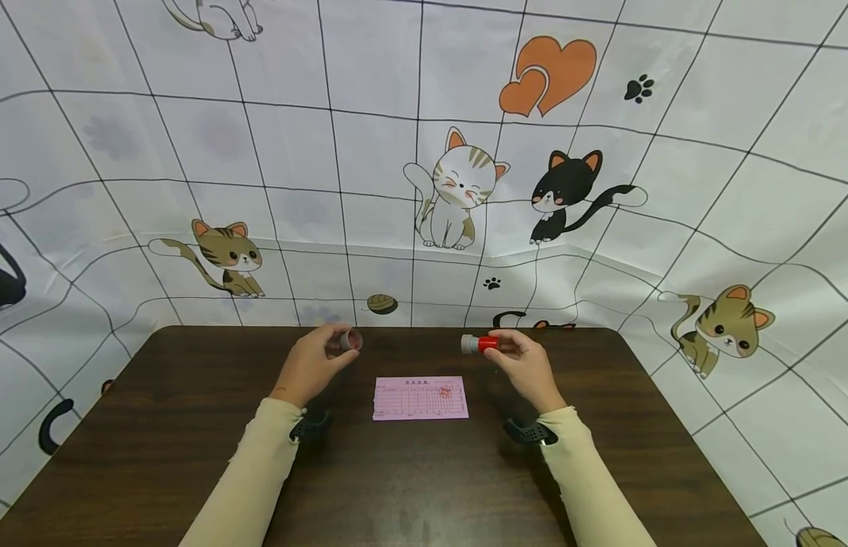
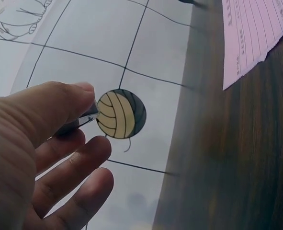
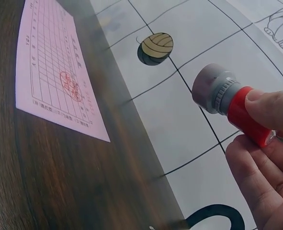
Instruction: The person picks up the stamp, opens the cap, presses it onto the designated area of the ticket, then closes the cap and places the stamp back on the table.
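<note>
My left hand (image 1: 304, 371) pinches a small grey, cup-like cap (image 1: 351, 339) between thumb and fingers, its reddish inside visible in the head view. The thumb and fingers cover most of the cap (image 2: 87, 116) in the left wrist view. On the other side, my right hand (image 1: 531, 370) grips a stamp (image 1: 485, 344) by its red body, with the grey round end pointing left. Both things are held above the table, apart from each other. Between the hands lies a pink printed slip (image 1: 417, 406) with a round red stamp mark (image 3: 70, 86) near its upper right.
The dark wooden table (image 1: 424, 486) ends at a white cloth backdrop (image 1: 369, 137) printed with black grid lines and cartoon cats. Each wrist wears a dark band (image 1: 530, 432) below a pale yellow sleeve (image 1: 588, 471).
</note>
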Tool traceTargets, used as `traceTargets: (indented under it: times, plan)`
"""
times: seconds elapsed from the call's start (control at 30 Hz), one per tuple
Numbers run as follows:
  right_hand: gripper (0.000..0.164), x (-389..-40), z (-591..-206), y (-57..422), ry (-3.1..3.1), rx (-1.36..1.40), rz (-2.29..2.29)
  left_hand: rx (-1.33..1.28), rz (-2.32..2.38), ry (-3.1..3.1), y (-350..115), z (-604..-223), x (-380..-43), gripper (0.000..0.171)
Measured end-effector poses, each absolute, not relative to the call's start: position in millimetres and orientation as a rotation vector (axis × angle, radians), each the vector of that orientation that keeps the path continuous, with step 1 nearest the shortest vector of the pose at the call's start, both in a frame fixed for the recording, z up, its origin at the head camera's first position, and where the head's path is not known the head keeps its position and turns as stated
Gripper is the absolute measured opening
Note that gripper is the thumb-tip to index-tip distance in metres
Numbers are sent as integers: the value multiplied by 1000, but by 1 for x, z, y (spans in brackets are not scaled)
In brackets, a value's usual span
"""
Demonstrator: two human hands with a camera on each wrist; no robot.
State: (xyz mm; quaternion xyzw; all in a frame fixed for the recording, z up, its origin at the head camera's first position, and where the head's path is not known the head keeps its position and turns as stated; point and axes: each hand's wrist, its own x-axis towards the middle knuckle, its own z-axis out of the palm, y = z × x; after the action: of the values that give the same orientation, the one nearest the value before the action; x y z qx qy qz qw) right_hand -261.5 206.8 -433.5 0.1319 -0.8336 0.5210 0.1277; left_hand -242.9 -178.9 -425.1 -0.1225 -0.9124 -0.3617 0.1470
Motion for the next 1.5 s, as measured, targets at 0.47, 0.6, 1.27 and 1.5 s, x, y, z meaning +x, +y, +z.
traceTargets:
  times: [0.47,0.6,1.27,1.5]
  plan:
    - [38,-265,-432,197,-2393,441,1497,-432,-994,-2623,-163,-422,-245,49]
    - [37,-265,-430,192,-2384,463,1520,-440,-981,-2626,-158,-422,-244,49]
    - [33,-244,-405,167,-2370,534,1564,-583,-967,-2599,-142,-415,-242,48]
    - [32,-254,-423,169,-2348,589,1463,-596,-941,-2610,-134,-410,-236,52]
